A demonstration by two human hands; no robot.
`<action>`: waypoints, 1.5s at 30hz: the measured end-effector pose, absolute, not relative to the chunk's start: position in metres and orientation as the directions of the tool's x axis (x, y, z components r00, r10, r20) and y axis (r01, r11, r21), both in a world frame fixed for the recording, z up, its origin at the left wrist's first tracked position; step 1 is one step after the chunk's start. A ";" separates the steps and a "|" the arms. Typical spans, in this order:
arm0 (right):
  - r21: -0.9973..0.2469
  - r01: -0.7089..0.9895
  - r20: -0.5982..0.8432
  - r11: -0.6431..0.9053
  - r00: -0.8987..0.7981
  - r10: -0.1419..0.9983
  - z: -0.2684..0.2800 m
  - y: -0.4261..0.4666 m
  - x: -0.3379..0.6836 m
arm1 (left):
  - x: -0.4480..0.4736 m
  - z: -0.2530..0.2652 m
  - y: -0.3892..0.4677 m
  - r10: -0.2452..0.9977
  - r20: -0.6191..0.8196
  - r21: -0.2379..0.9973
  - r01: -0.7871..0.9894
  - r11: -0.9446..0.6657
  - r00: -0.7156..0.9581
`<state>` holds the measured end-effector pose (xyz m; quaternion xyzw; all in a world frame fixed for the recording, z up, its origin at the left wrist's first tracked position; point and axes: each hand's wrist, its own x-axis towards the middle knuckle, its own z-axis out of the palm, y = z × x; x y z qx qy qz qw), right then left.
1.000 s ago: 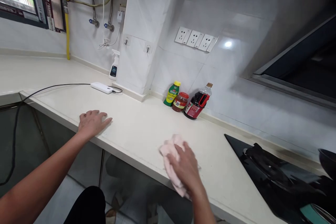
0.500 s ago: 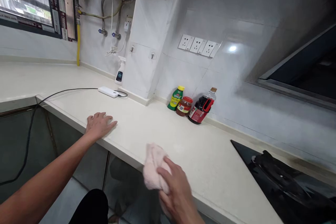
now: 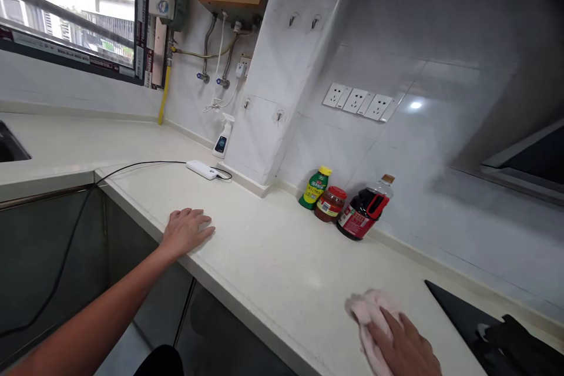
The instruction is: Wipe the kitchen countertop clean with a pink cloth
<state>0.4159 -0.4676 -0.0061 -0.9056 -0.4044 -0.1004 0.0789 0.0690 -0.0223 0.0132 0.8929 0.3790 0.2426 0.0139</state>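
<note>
My left hand lies flat near the front edge of the white countertop, fingers spread, holding nothing. In my right hand is a pale pink cloth, pressed down on the countertop left of the black cooktop. Part of the cloth is hidden under the fingers. Against the wall beyond stand a green bottle with a yellow cap, a red-lidded jar and a large bottle of dark liquid with a red handle.
A white power bank lies on the counter, its black cable hanging over the front edge. Behind it stands a white spray bottle by the wall pillar. A dark sink corner shows at far left. Wall sockets sit above the bottles.
My right hand has moved the cloth rightward from the counter's front edge onto its surface near the cooktop. The left hand stays on the counter. The view has shifted, showing more of the left and top.
</note>
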 end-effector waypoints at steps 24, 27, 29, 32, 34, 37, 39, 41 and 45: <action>-0.221 0.943 0.345 0.251 -0.165 0.924 -0.012 -0.290 0.339 | 0.064 0.013 -0.033 0.658 0.547 0.300 0.613 -0.731 0.517; -0.197 0.977 0.312 -0.077 0.136 0.940 -0.021 -0.289 0.408 | 0.062 0.012 -0.034 0.636 0.583 0.322 0.575 -0.752 0.505; -0.161 0.947 0.254 -0.278 0.312 0.915 -0.020 -0.269 0.445 | 0.062 0.010 -0.035 0.614 0.618 0.323 0.554 -0.767 0.491; -0.087 0.871 0.158 -0.483 0.491 0.857 -0.011 -0.217 0.477 | 0.062 0.008 -0.035 0.591 0.651 0.316 0.537 -0.782 0.477; -0.063 0.839 0.141 -0.541 0.544 0.827 -0.004 -0.175 0.485 | 0.062 0.007 -0.035 0.589 0.657 0.319 0.534 -0.783 0.470; -0.062 0.825 0.155 -0.562 0.564 0.811 0.005 -0.116 0.487 | 0.063 0.008 -0.033 0.600 0.661 0.339 0.534 -0.774 0.451; -0.061 0.823 0.160 -0.564 0.566 0.809 0.009 -0.086 0.483 | 0.064 0.009 -0.032 0.607 0.664 0.353 0.532 -0.770 0.437; -0.060 0.837 0.166 -0.543 0.545 0.822 0.010 -0.067 0.475 | 0.064 0.009 -0.032 0.607 0.673 0.359 0.531 -0.768 0.422; -0.047 0.923 0.169 -0.383 0.385 0.907 0.006 -0.064 0.446 | 0.064 0.008 -0.035 0.585 0.696 0.344 0.523 -0.780 0.416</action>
